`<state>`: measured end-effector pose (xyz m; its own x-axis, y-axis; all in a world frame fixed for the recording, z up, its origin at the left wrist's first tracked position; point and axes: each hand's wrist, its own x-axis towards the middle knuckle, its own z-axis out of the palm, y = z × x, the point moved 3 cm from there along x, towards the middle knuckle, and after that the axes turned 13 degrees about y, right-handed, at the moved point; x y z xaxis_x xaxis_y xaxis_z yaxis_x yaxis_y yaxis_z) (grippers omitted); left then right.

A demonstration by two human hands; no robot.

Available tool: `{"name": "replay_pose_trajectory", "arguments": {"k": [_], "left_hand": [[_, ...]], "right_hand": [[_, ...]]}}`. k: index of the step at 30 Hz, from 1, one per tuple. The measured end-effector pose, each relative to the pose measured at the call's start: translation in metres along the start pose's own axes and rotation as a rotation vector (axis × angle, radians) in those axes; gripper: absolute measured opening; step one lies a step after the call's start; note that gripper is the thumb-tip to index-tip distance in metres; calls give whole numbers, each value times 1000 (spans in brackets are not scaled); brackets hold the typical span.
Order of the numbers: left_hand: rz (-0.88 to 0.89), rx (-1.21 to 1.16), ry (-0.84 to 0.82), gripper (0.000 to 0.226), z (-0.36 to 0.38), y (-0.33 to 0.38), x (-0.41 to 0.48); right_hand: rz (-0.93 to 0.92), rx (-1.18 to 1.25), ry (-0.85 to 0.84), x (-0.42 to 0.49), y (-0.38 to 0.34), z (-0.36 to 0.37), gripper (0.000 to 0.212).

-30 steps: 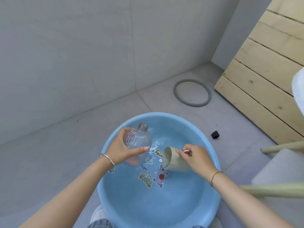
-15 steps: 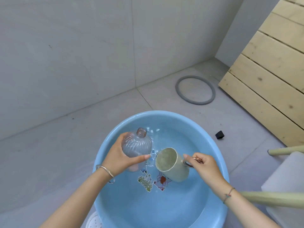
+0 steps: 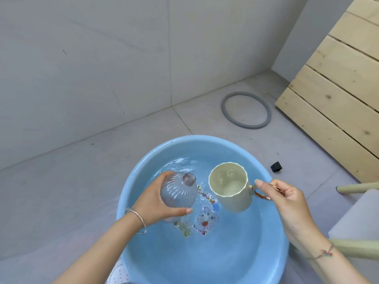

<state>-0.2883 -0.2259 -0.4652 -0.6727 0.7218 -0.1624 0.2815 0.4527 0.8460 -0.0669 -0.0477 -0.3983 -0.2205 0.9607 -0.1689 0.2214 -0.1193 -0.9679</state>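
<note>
Because the wet bottle [image 3: 178,191] over the tub [image 3: 274,263] looks slippery, the left hand [image 3: 152,203] wraps its middle, while the right hand [image 3: 287,198] pinches the cup [image 3: 230,187] handle.

My left hand [image 3: 152,203]: thin silver bangle [image 3: 137,219], loose at the wrist. My right hand [image 3: 287,198]: thin dark cord bracelet [image 3: 323,254] at the wrist, with small red and green bits. Both forearms bare to the frame edge.

Round blue plastic basin [image 3: 196,137] — near half open water, clear ribbed plastic bottle [image 3: 178,191] and pale green faceted mug [image 3: 231,188] crowding its middle, narrow gap between — pale wooden legs [image 3: 359,250] close beside right rim
</note>
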Motion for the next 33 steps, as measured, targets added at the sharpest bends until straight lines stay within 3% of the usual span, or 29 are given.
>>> {"name": "replay_pose_trajectory", "arguments": {"k": [10, 33], "left_hand": [[80, 45, -4, 98, 10, 3, -5], [42, 67, -49, 100, 14, 6, -5]], "right_hand": [[-117, -16, 16, -4, -34, -2, 42], [-295, -193, -23, -13, -55, 10, 41]]}}
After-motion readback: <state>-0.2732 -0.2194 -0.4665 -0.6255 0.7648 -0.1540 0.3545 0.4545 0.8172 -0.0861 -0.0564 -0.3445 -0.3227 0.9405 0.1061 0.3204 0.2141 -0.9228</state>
